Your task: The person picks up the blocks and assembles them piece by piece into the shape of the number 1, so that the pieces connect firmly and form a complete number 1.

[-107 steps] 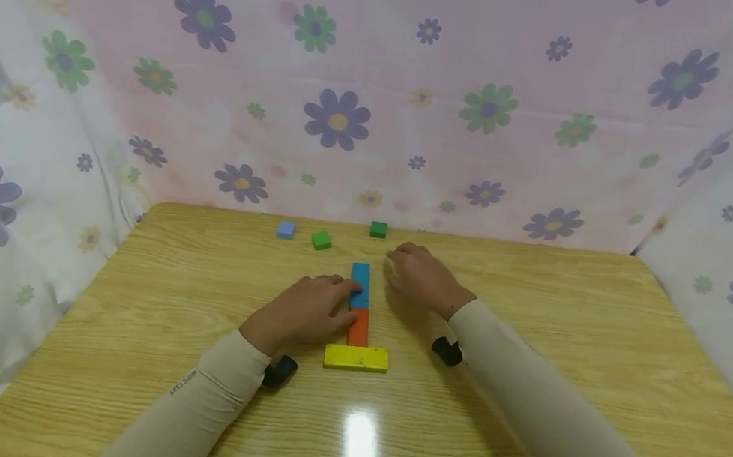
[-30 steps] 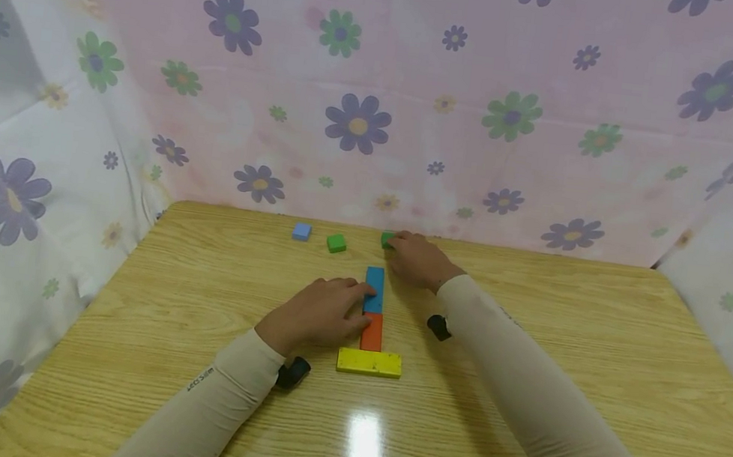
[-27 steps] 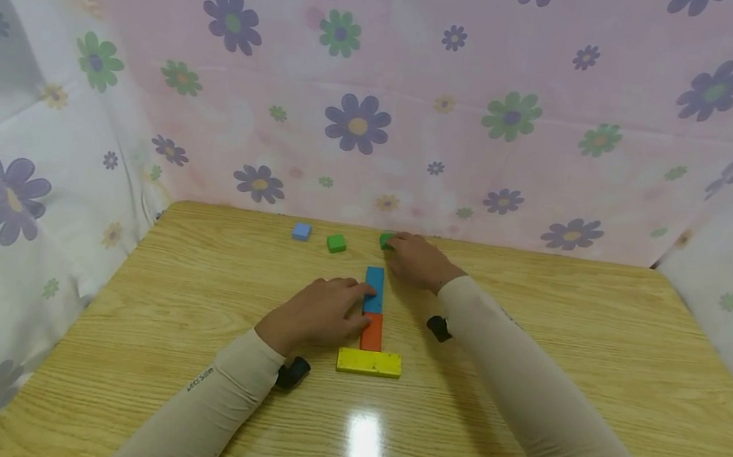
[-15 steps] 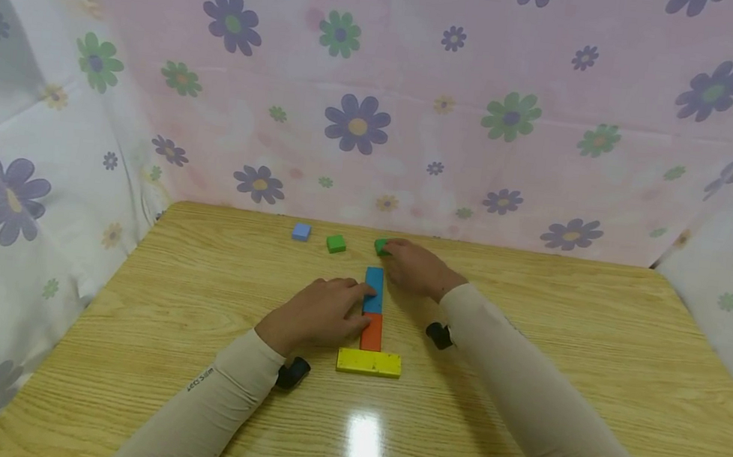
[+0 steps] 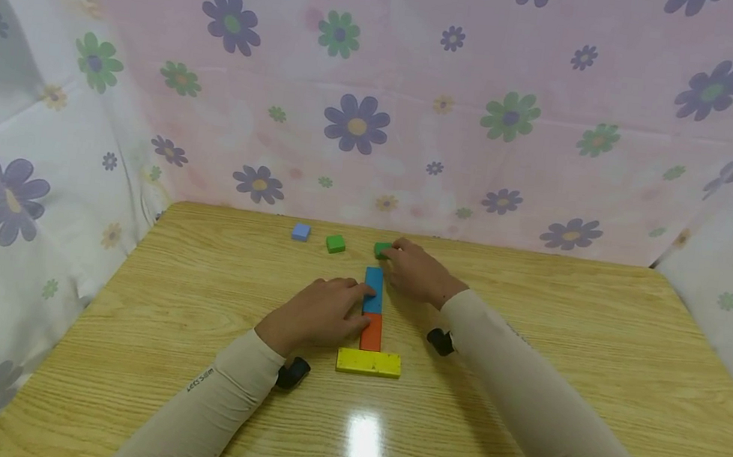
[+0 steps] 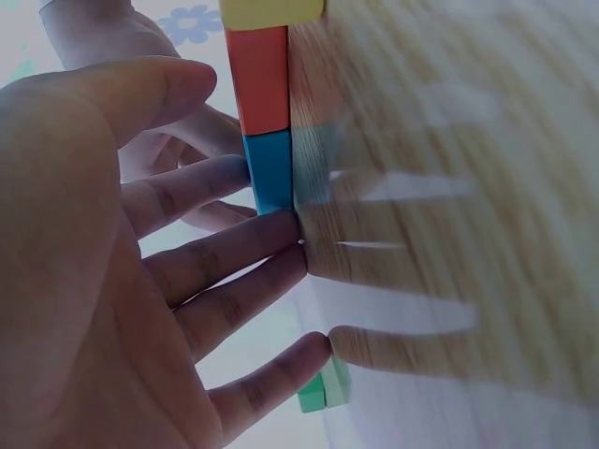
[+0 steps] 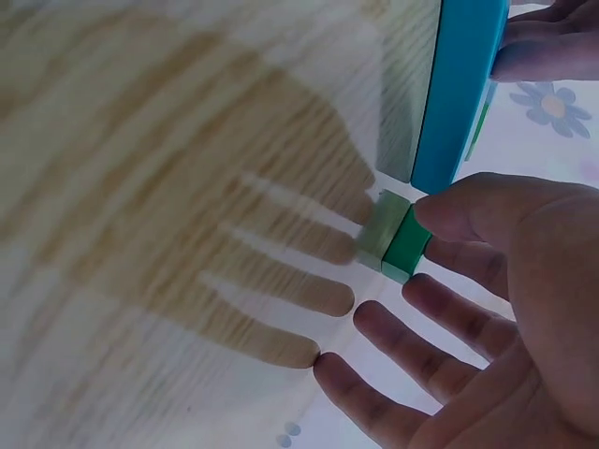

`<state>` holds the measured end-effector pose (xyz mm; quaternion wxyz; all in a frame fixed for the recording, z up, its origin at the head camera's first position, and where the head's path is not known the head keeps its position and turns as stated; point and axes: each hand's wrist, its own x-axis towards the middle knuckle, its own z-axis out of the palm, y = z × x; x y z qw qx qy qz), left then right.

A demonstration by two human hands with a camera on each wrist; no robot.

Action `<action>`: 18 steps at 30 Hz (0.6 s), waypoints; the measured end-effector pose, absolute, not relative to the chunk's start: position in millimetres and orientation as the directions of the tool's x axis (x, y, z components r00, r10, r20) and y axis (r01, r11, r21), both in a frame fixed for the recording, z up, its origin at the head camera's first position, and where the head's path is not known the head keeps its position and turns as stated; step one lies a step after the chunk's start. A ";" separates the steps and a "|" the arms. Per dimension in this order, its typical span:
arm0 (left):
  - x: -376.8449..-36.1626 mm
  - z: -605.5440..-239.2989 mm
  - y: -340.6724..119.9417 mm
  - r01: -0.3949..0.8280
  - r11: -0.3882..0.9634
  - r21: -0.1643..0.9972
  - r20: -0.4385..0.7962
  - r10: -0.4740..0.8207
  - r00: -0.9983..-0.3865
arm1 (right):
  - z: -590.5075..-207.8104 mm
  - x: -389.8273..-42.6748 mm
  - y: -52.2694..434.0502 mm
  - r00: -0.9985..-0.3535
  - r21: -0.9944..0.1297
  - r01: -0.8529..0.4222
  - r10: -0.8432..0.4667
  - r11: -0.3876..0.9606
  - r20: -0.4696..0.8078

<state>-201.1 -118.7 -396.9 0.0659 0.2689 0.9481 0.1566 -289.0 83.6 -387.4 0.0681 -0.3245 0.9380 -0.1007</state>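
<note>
With my right hand (image 5: 417,272) pinching the small green cube (image 5: 381,249) just beyond the far end of the blue block (image 5: 373,289), which my flat left hand (image 5: 316,312) steadies, a clumsy nudge could knock that block out of line with the orange block (image 5: 371,332).

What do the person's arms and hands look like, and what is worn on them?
Both arms wear long, close-fitting beige sleeves that end at the wrists. The left sleeve carries a small dark printed marking near the forearm; the right sleeve looks plain. A small black device sits at each wrist. The left hand and right hand are bare, with no gloves or rings visible.
</note>
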 end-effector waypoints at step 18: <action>-202.1 -398.9 -118.6 0.485 0.809 0.332 -0.045 0.527 -0.849 | -388.2 -280.0 84.5 -0.761 -0.196 -0.629 -0.647 0.752 -0.041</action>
